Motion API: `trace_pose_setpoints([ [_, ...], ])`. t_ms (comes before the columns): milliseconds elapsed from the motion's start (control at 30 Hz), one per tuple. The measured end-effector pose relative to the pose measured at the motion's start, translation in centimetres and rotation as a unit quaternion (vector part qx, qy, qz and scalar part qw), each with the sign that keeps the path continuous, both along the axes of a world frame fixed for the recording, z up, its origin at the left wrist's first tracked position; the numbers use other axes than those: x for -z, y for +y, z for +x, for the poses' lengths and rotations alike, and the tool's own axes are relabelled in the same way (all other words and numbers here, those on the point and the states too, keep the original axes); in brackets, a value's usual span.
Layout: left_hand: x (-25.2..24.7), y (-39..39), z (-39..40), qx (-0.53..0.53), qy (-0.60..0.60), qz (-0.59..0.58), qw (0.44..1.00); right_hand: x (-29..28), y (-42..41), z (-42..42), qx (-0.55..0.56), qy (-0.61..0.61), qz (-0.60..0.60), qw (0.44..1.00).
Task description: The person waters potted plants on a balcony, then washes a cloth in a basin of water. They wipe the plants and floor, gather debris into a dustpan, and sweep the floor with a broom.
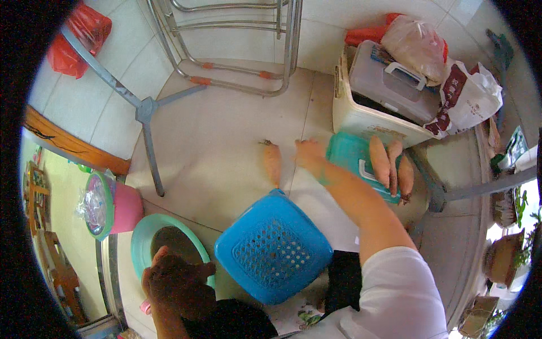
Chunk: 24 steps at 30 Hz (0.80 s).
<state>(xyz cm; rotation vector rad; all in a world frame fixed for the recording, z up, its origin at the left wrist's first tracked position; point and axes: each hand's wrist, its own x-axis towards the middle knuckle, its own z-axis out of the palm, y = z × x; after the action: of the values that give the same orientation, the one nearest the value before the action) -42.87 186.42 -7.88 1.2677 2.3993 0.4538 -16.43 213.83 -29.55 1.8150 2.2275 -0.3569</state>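
My right hand [309, 154] reaches low over the tiled floor, palm down, with nothing visible in its fingers. Just left of it lies a single sweet potato [272, 163], its rooty end pointing away from me and its thin tip near a blue plastic stool [273, 250]. To the right, several sweet potatoes [380, 162] rest on a teal plastic lid or box [345, 150] with a white handle. My left hand [180, 275] is in shadow above a mint-green basin [139, 241] of dark contents; whether it holds anything is unclear.
A white bin [372, 114] holding a clear lidded box [381, 80] and bags stands at the back right. Folded metal tube legs [237, 84] lean on the back wall. Grey stand legs [148, 127] spread at left, near a pink bucket [127, 207]. Potted plants [506, 258] line the right.
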Motion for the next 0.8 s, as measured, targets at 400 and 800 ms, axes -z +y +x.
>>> trace_pose_setpoints([
  [400,-2.4,-1.1,4.0,0.291,0.286,-0.048,0.911,5.7,-1.5,-5.8,0.187,0.290,-0.077,0.935],
  [800,-2.1,2.0,5.0,0.320,0.265,-0.034,0.909,-7.5,-6.4,13.0,0.144,-0.026,0.083,0.986],
])
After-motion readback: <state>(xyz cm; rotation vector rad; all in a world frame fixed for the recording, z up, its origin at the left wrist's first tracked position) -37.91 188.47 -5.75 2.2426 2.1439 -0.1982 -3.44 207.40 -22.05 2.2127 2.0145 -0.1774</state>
